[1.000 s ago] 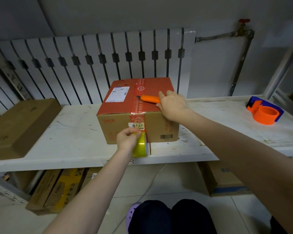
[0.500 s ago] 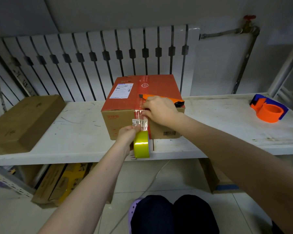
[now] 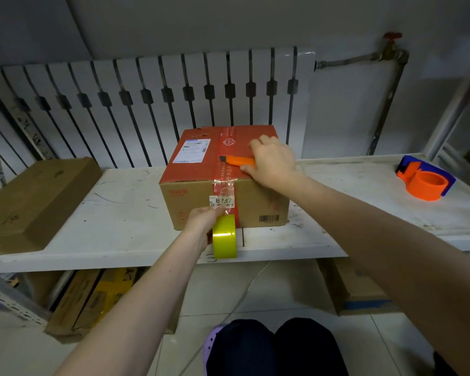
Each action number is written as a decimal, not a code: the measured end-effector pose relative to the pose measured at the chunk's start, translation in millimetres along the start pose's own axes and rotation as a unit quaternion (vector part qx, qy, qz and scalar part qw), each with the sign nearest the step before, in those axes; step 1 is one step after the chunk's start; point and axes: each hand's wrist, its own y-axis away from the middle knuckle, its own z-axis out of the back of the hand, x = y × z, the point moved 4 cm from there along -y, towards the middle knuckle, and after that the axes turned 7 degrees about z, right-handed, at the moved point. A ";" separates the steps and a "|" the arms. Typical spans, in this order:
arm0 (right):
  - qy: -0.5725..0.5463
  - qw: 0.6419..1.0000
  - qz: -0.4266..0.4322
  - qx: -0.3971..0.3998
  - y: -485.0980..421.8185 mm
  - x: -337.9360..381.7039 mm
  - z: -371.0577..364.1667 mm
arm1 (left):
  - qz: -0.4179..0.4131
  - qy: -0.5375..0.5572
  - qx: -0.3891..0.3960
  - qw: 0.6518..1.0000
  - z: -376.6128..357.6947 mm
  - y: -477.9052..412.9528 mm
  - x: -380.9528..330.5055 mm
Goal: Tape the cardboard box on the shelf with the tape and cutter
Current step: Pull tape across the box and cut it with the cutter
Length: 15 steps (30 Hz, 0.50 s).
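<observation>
A cardboard box (image 3: pixel 198 169) with a red top stands on the white shelf (image 3: pixel 120 229). A strip of clear tape (image 3: pixel 224 189) runs from its top down the front face. My left hand (image 3: pixel 202 222) holds the yellow tape roll (image 3: pixel 224 237) against the lower front of the box, at the shelf's front edge. My right hand (image 3: pixel 272 161) rests on the box top and grips the orange cutter (image 3: pixel 236 160), whose tip points left onto the taped centre seam.
A flat brown carton (image 3: pixel 36 199) lies at the shelf's left end. An orange and blue tape dispenser (image 3: pixel 425 181) sits at the right end. A radiator (image 3: pixel 158 104) stands behind the shelf. More cartons lie on the floor underneath, near my knees.
My right hand moved the cutter from the box's front top edge back onto the top. My left hand stayed at the box front with the roll.
</observation>
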 end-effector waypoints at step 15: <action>0.047 0.976 0.191 0.092 38.5 19.5 22.1 | -0.043 0.046 -0.036 0.997 -2.9 17.4 -1.9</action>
